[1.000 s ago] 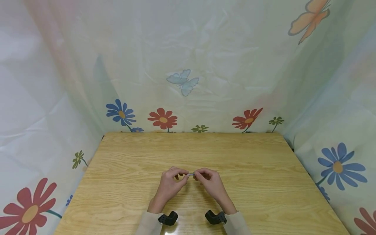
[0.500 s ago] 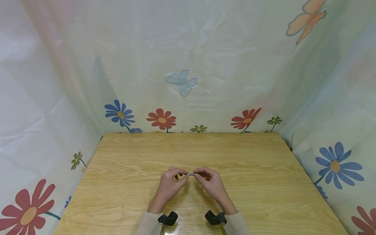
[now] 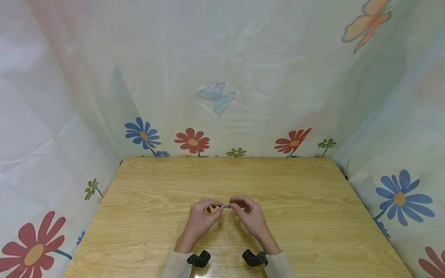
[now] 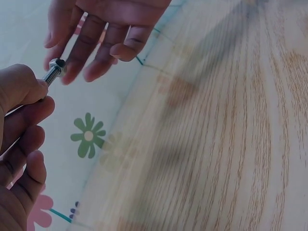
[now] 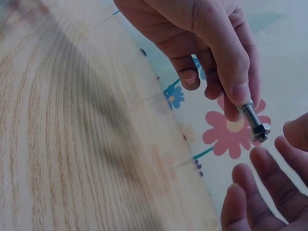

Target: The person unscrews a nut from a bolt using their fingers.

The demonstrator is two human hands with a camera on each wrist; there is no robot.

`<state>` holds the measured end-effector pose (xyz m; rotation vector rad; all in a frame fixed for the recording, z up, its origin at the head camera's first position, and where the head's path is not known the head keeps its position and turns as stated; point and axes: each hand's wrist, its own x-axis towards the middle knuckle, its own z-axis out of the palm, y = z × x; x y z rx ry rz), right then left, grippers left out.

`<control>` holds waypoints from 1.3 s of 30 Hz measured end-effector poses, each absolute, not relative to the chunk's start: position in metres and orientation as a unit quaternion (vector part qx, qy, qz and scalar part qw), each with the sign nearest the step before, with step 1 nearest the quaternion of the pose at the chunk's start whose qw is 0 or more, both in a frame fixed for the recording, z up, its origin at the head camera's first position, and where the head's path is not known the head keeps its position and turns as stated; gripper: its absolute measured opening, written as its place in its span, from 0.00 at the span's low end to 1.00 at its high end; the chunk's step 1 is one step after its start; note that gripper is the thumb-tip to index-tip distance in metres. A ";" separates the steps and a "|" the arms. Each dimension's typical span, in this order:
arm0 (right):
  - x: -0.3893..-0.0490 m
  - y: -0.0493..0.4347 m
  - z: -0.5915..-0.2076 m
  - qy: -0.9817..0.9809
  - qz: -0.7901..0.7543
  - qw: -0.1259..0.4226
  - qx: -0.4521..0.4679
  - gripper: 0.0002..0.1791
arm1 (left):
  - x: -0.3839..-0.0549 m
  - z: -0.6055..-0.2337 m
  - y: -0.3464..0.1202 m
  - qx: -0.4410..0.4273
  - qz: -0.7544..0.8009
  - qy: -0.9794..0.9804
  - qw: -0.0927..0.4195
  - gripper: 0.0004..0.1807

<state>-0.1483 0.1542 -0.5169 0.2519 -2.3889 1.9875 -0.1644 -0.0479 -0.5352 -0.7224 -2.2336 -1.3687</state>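
Note:
Between thumb and fingertips, my left hand (image 3: 202, 217) pinches a silver threaded bolt (image 5: 249, 114), holding it above the table. A hex nut (image 5: 260, 131) sits on the bolt near its free end, with a little thread showing past it. In the head view the bolt (image 3: 225, 206) lies sideways and points at my right hand (image 3: 252, 218). The thumb and fingers of that hand are spread apart around the nut end. The right wrist view shows a gap between these fingertips and the nut. The bolt's other end is hidden in the left fingers.
A wooden table (image 3: 156, 181) lies under both hands. Behind it and at both sides hangs a pale curtain (image 3: 264, 77) printed with flowers and butterflies. Each wrist wears a black camera mount, one on the left (image 3: 199, 258) and one on the right (image 3: 255, 258).
The right fingers were at the nut end one second and half a second ago; now they have parted and lifted off it. The left hand keeps its place with the bolt.

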 end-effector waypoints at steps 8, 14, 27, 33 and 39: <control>-0.151 0.153 -0.519 -0.778 0.627 -0.015 0.032 0.15 | -0.165 -0.535 -0.048 -0.259 -0.492 -0.802 0.216 0.07; -0.152 0.153 -0.522 -0.789 0.613 -0.029 0.041 0.16 | -0.164 -0.534 -0.048 -0.255 -0.498 -0.803 0.207 0.06; -0.151 0.154 -0.519 -0.789 0.609 -0.026 0.081 0.11 | -0.165 -0.532 -0.049 -0.260 -0.495 -0.806 0.194 0.04; -0.151 0.154 -0.518 -0.786 0.612 -0.019 0.080 0.12 | -0.166 -0.532 -0.049 -0.261 -0.497 -0.804 0.197 0.03; -0.152 0.155 -0.519 -0.775 0.624 0.000 0.097 0.12 | -0.168 -0.535 -0.048 -0.264 -0.491 -0.803 0.210 0.06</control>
